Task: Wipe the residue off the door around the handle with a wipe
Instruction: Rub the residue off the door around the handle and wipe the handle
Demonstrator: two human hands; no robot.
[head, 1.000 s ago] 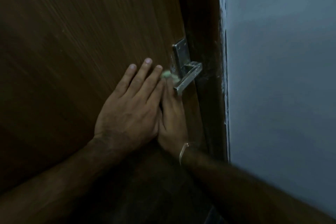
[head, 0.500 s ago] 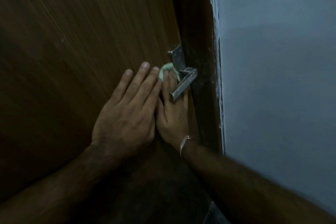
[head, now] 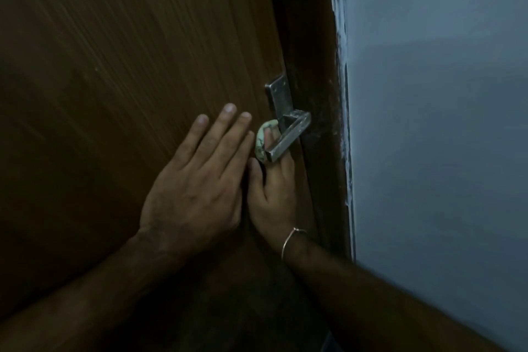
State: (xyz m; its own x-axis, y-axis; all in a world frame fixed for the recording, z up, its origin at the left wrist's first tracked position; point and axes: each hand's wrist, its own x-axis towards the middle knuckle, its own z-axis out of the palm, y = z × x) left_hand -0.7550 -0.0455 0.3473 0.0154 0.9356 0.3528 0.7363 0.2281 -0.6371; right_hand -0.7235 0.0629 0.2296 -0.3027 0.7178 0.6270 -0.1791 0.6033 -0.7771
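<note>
In the head view the left hand (head: 197,188) lies flat on the door (head: 128,71), fingers straight and together, holding nothing; the right hand (head: 271,188) is just beside it, nearer the handle (head: 288,137), its fingers reaching up behind the lever and pressing the wipe (head: 264,137) to the wood; how tightly that grip curls I cannot tell, since the lever hides the fingertips; the wipe, a small pale green wad, sits just left of the lever's free end, its long axis running up the door; the lever slants down-left from the plate (head: 278,97); the next stroke likely has to run along that slant, under the lever; a bangle (head: 288,240) circles the right wrist; the wall (head: 428,123) stands at right.
</note>
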